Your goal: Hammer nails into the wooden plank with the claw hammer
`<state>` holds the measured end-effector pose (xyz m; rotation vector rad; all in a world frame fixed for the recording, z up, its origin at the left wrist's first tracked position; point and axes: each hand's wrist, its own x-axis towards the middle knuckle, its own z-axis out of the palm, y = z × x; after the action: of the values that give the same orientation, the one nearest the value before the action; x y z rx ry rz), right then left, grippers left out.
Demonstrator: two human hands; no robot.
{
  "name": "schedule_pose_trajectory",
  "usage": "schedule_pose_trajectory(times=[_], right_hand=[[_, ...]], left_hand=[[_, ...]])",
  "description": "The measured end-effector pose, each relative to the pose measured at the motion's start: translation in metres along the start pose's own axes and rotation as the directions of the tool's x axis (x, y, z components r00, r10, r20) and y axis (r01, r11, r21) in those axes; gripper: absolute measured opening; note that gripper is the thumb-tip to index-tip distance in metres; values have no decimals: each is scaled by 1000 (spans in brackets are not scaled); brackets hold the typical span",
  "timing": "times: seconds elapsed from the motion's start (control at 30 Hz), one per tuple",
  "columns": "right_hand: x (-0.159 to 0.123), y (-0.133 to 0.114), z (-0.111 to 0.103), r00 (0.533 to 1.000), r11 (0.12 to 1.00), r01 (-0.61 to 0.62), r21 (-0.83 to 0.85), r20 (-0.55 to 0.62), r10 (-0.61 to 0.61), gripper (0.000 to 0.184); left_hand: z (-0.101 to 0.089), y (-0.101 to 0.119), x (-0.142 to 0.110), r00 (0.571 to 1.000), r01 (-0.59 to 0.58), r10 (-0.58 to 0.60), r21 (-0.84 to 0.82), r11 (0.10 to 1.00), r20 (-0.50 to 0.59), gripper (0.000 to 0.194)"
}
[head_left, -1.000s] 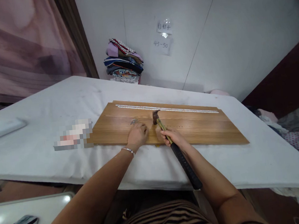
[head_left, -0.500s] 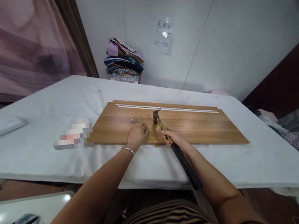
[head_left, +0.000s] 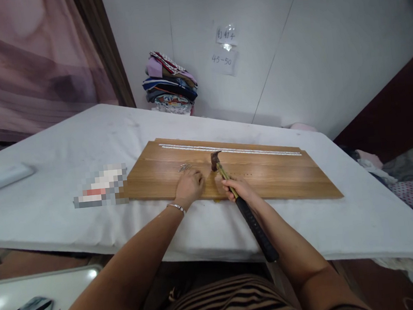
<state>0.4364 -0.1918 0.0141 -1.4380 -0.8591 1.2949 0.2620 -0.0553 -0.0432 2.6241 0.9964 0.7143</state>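
Observation:
A claw hammer (head_left: 225, 172) with a rusty head, yellowish shaft and black grip is held in my right hand (head_left: 239, 190), fingers wrapped round the shaft. Its head is low over the middle of a brown wooden board (head_left: 289, 176); whether it touches is unclear. My left hand (head_left: 190, 184), a bracelet at its wrist, rests on the board left of the hammer head, fingers bent and loosely apart. I see nothing in it, though its underside is hidden. Just beyond its knuckles lies a small pile of nails (head_left: 184, 167). A row of small dark dots runs right of the hammer.
Two pale measuring strips (head_left: 231, 149) lie along the board's far edge. The board lies on a white-covered table (head_left: 133, 230). A blurred-out item (head_left: 102, 185) sits left of the board. Folded clothes (head_left: 170, 83) are stacked by the wall, which bears paper notes (head_left: 224, 62).
Both hands, the hammer and the nails keep their places. Only a very slight shift of the whole view shows.

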Motion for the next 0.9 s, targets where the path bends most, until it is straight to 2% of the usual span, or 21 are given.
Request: schedule_pose_trajectory(times=[0.57,0.9], right_hand=[[0,-1,1,999,999,-38,25,-7,38,28],[0,0,1,1000,1000,-8,14,9,8,31]], left_hand=[[2,-2,0,1000,-4,4,3,1000,-13,28],[-1,0,0,1000,12,-13,38,999,22,28]])
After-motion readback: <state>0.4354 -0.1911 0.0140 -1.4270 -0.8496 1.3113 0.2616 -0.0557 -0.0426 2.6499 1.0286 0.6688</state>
